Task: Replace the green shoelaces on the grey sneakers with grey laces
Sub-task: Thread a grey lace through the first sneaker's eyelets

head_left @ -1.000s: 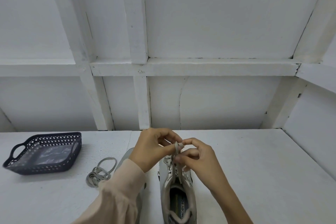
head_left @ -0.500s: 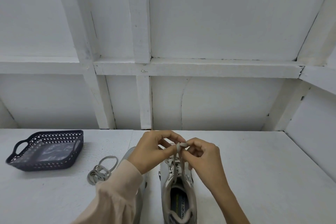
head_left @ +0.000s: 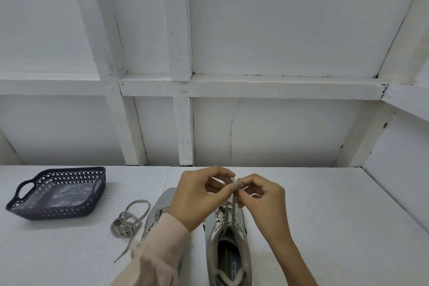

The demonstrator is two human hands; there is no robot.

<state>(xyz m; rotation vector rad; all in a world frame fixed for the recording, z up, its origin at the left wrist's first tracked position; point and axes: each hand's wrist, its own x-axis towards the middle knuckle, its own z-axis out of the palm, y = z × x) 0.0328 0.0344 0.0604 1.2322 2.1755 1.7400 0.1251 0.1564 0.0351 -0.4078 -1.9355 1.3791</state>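
I am pinching the grey lace [head_left: 228, 213] above the sneaker [head_left: 228, 251] on the desk [head_left: 325, 216], fingers [head_left: 217, 172] of my left hand [head_left: 197, 197] and right hand [head_left: 262, 202] clamped on its raised ends. This shoe is looking fully threaded, so I am likely tying it off. The other sneaker [head_left: 162, 202] is lying half hidden under my sleeve, a loose lace [head_left: 126, 223] beside it; probably that one is waiting.
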